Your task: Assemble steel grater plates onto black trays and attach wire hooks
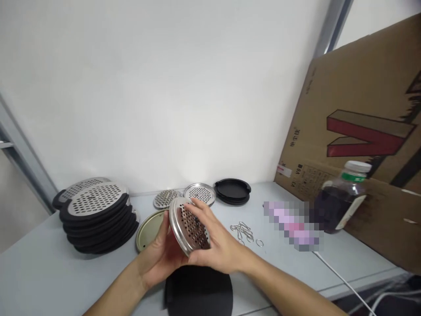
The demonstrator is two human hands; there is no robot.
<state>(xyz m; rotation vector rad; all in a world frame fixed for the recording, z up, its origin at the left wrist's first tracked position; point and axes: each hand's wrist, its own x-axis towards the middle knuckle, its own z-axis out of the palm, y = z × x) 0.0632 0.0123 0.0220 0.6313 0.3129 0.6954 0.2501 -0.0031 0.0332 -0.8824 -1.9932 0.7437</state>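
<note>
Between my two hands is a round metal grater disc [192, 226], tilted on edge, its rim looking thick like stacked discs. My left hand [161, 256] supports it from the left and below, thumb against the rim. Over its perforated face lie the fingers of my right hand [210, 237], with the thumb at the lower rim. Below them is a black round base [200, 292], partly covered by my hands. A gold-coloured round lid or plate [148, 232] lies behind my left hand. Two more grater discs rest farther back, one smaller [166, 199] and one rimmed [200, 193].
At left stands a stack of black-rimmed graters [98, 219]. Black round trays [233, 191] sit near the wall. Several metal rings and clips [243, 230] lie to the right, near a blurred pinkish object [292, 226] with a white cable, a dark drink bottle [340, 199] and a large cardboard box [362, 96].
</note>
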